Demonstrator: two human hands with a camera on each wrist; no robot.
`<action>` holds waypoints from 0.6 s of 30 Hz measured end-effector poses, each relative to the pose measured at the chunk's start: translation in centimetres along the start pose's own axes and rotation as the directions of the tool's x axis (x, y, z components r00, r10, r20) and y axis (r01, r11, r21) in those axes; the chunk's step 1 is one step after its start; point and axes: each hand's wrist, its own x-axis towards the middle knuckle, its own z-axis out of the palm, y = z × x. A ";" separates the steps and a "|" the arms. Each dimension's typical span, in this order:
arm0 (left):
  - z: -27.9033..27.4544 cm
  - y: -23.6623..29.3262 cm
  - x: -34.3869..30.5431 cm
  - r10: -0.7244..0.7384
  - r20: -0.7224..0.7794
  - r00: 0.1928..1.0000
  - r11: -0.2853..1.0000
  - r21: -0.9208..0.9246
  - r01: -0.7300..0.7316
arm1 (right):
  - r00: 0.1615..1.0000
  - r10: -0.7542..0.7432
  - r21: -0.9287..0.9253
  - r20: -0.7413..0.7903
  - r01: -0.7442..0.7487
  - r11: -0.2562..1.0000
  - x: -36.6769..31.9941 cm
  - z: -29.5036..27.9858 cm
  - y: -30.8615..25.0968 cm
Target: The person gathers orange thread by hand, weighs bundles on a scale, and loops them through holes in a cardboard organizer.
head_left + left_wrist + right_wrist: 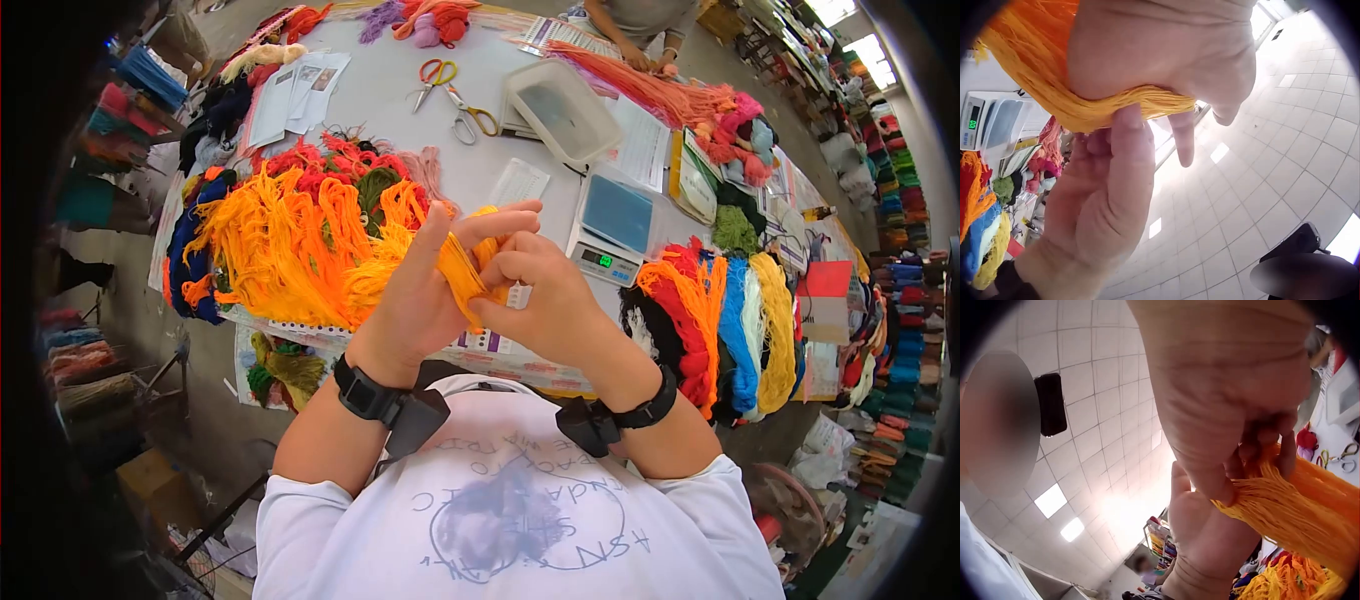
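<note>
A yellow-orange yarn hank [458, 280] runs between my two hands over the near edge of the table. Its strands lie across my left hand [418, 295], whose thumb and fingers are extended. My right hand [550, 305] pinches the strands between thumb and curled fingers. In the left wrist view, the right thumb [1129, 134] presses on the flattened yarn [1079, 112] beside the left palm. From the right wrist, the yarn [1291, 512] spreads away from the pinching fingers toward the lower right. A large pile of orange yarn [290, 240] lies left of the hands.
A digital scale [605, 225] with a lit display stands right of the hands, a plastic tub [562, 110] behind it. Scissors [432, 80] lie further back. Coloured hanks [740, 330] hang over the right edge. Another person [640, 35] works across the table.
</note>
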 end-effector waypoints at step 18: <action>0.6 2.6 -1.3 0.011 -0.241 0.970 0.851 0.513 0.117 | 0.894 0.415 0.864 0.171 -0.339 0.373 0.1 -1.0 1.0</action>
